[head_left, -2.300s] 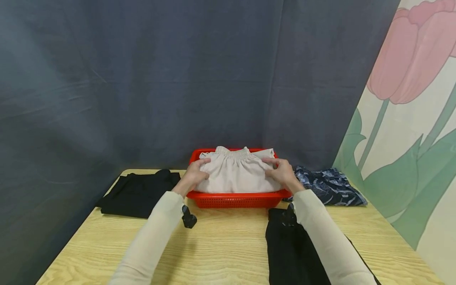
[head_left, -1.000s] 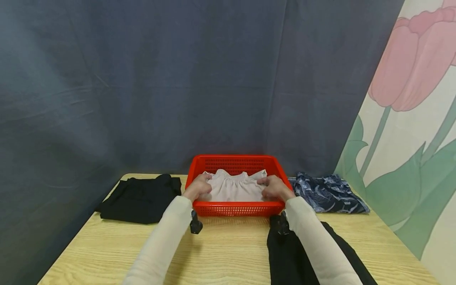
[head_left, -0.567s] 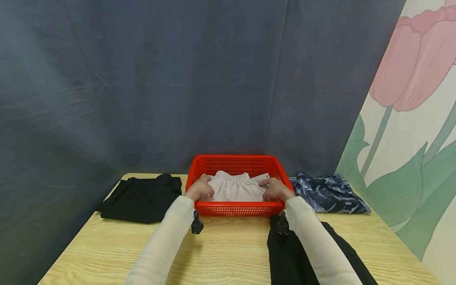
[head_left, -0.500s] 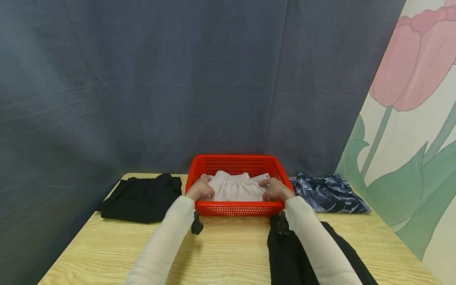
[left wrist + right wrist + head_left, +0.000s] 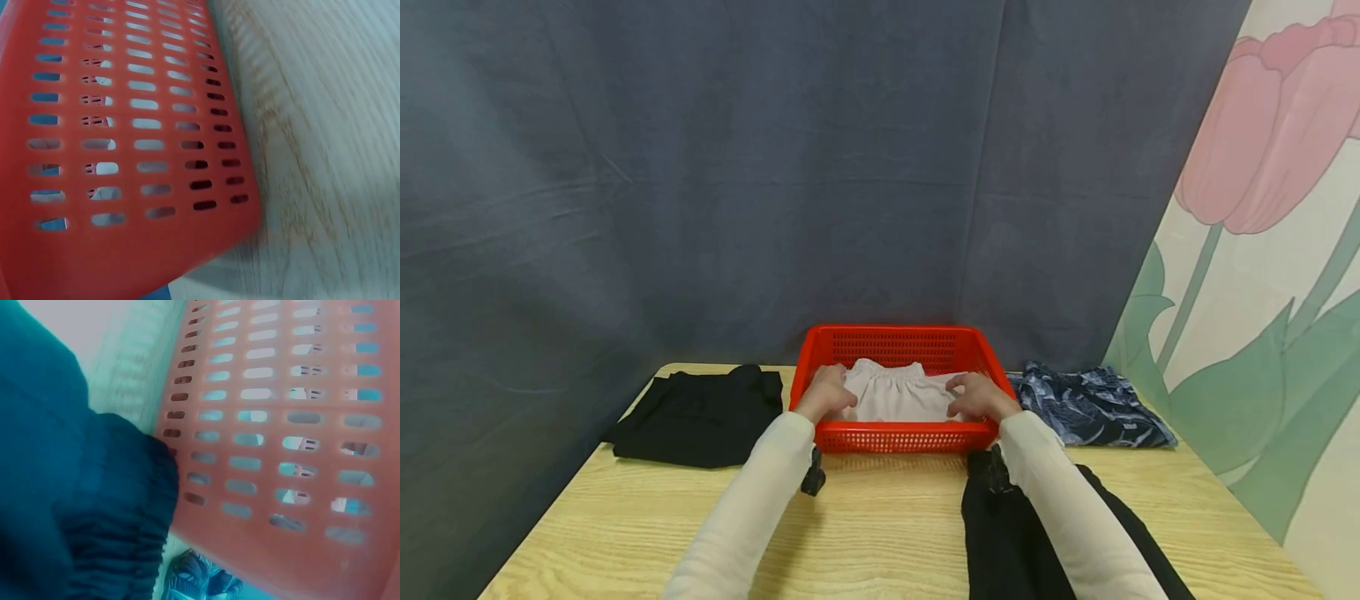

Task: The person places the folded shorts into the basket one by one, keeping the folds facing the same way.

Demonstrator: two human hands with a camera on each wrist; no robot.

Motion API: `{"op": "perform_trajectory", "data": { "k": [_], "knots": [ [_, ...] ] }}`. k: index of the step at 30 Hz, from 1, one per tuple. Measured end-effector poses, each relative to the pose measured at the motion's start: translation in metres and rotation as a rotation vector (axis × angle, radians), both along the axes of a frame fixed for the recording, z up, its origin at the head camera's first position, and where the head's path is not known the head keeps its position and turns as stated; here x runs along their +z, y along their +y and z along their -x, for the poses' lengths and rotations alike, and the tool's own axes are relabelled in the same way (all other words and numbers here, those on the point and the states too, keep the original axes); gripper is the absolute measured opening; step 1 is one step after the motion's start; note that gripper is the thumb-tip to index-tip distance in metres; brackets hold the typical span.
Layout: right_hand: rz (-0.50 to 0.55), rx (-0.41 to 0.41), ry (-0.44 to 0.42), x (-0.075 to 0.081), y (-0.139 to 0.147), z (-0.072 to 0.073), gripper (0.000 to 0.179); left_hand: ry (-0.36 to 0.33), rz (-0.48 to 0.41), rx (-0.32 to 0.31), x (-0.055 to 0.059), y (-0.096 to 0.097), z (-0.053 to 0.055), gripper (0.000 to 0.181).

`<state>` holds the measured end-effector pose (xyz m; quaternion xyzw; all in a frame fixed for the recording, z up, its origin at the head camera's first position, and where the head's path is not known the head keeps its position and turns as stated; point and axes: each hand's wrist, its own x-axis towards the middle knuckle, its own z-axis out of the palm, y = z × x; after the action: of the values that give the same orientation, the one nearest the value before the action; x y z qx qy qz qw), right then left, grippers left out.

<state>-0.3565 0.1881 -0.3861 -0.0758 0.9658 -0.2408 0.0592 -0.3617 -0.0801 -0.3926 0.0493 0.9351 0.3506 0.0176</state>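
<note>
A red plastic basket [image 5: 895, 438] with slotted walls stands at the far middle of the table. Inside it lies a pair of white elastic-waist pants [image 5: 901, 396], folded, its gathered waistband toward the back. My left hand [image 5: 827, 393] is over the basket's left side, beside the pants, fingers loose and bent downward. At the right side my right hand [image 5: 979, 396] hovers by the pants' edge with thumb and fingers spread apart. Neither hand appears to grip the cloth. Both wrist views show the basket's slotted wall [image 5: 125, 156] from outside; the hands are hidden there.
Folded black cloth [image 5: 700, 417] lies left of the basket, and a dark blue patterned garment [image 5: 1086, 404] lies right of it. Black elastic-gathered pants [image 5: 1015, 533] lie under the right forearm, close to the basket's front wall [image 5: 262, 456]. A grey curtain [image 5: 880, 167] hangs behind.
Both hands lowered the white pants from above the rim into the basket. Since half a second ago, the fingers have loosened from the cloth and the left hand has risen slightly.
</note>
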Motion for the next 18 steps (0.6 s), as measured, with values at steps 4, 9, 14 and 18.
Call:
{"op": "perform_trajectory", "data": {
  "k": [4,9,14,18],
  "knots": [
    [-0.038,0.035,0.020,0.004,0.000,-0.004,0.048,0.040,0.098,-0.034,0.003,0.000,-0.004,0.057],
    [-0.158,0.094,0.106,0.007,-0.001,-0.008,0.043,0.051,0.179,-0.037,0.006,0.002,-0.010,0.056],
    [-0.210,0.126,0.183,0.011,-0.003,-0.014,0.037,0.093,0.283,-0.043,0.008,0.006,-0.011,0.048],
    [-0.226,0.133,0.212,0.014,-0.005,-0.019,0.041,0.103,0.303,-0.024,0.010,0.010,-0.014,0.054]
  ]
}}
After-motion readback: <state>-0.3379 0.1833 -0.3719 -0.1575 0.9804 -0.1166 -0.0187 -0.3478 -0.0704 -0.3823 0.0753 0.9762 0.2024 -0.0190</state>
